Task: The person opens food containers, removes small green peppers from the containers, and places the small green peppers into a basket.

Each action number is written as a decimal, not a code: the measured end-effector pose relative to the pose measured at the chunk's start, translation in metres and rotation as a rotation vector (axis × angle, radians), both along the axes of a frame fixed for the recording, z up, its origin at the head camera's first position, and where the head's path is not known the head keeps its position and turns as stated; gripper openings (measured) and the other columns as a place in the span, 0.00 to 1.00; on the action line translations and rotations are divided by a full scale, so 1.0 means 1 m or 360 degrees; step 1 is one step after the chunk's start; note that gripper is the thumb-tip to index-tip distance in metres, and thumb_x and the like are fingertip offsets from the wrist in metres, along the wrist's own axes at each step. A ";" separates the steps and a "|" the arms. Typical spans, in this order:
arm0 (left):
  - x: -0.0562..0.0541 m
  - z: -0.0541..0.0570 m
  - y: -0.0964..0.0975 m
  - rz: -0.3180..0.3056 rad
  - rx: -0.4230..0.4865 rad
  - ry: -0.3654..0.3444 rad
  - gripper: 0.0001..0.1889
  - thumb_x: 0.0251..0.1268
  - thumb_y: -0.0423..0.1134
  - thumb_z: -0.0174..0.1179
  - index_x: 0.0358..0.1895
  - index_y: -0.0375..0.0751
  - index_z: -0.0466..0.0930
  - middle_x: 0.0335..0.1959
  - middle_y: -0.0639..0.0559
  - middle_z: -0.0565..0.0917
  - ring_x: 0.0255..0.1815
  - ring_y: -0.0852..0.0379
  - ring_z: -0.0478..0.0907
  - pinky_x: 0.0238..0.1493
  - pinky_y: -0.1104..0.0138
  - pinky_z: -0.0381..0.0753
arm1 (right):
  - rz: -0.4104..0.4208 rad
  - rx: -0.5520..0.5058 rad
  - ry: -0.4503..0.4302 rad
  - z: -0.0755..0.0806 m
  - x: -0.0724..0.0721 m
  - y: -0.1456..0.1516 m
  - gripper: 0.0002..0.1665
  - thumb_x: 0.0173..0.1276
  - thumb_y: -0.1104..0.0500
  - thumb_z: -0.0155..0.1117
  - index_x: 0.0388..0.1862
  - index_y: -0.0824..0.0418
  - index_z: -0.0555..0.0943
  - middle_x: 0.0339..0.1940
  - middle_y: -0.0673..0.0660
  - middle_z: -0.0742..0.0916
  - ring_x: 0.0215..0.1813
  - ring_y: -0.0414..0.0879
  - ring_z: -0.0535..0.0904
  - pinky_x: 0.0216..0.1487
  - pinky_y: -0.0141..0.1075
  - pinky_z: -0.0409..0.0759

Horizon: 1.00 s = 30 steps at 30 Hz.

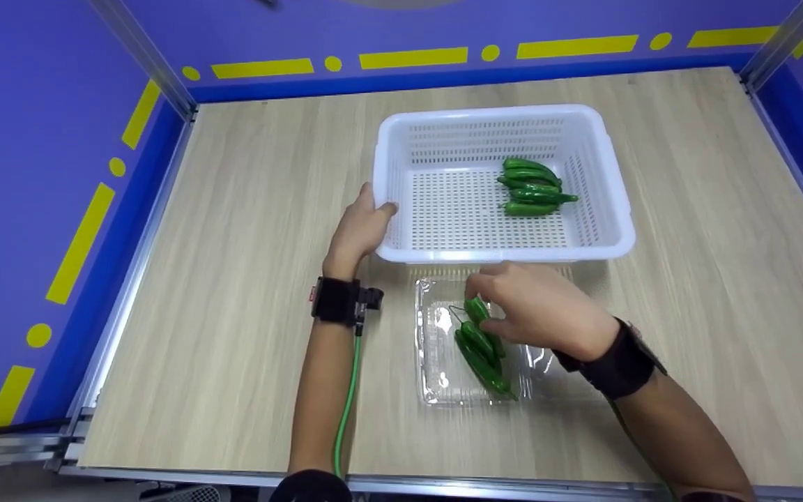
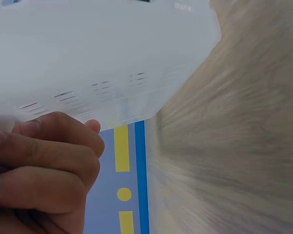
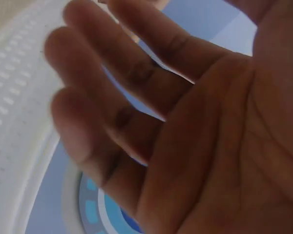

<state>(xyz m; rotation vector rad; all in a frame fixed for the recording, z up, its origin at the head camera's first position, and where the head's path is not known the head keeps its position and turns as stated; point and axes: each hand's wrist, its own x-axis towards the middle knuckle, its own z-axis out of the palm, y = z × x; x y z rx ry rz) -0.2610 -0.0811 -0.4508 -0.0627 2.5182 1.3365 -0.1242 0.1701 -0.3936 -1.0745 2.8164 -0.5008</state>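
white plastic, the perforated basket (image 1: 492,255) stands right of the left grip (image 1: 363,226), curled on its rim, with green chili peppers (image 1: 531,188) inside. beneath the loosely curved right grip (image 1: 530,303), more peppers (image 1: 478,353) lie in a clear tray (image 1: 438,380); whether that grip holds one, i cannot tell.

Yellow-dashed blue walls (image 1: 32,118) on three sides of a wood-grain tabletop (image 1: 255,223)
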 end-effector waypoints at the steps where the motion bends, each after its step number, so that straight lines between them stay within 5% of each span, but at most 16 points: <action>1: 0.000 0.000 0.000 0.0001 0.0000 0.0004 0.27 0.76 0.47 0.49 0.74 0.45 0.60 0.60 0.42 0.81 0.50 0.50 0.83 0.51 0.58 0.81 | 0.0003 0.0023 -0.0022 -0.002 0.001 -0.002 0.13 0.55 0.59 0.77 0.39 0.54 0.84 0.37 0.50 0.89 0.35 0.46 0.85 0.35 0.42 0.83; 14: 0.001 -0.001 -0.001 -0.0013 0.0030 0.0044 0.27 0.76 0.46 0.49 0.74 0.44 0.60 0.57 0.42 0.82 0.50 0.47 0.84 0.50 0.56 0.81 | -0.0038 0.0370 -0.0172 -0.031 0.008 -0.026 0.17 0.48 0.58 0.79 0.33 0.57 0.79 0.23 0.49 0.80 0.27 0.46 0.76 0.25 0.43 0.78; 23: -0.001 -0.003 0.000 0.0002 0.0014 0.0027 0.26 0.75 0.46 0.49 0.73 0.45 0.61 0.56 0.42 0.82 0.49 0.47 0.85 0.48 0.58 0.82 | 0.0007 0.0365 -0.0132 -0.046 0.010 -0.033 0.15 0.49 0.69 0.74 0.30 0.57 0.77 0.23 0.54 0.82 0.28 0.51 0.81 0.30 0.47 0.83; 30: 0.000 -0.002 0.000 0.0001 0.0032 0.0032 0.27 0.76 0.46 0.49 0.73 0.45 0.61 0.56 0.42 0.82 0.49 0.48 0.85 0.49 0.57 0.82 | 0.0033 0.0364 -0.0116 -0.049 0.009 -0.036 0.15 0.50 0.68 0.75 0.30 0.56 0.78 0.24 0.54 0.84 0.31 0.53 0.82 0.34 0.48 0.83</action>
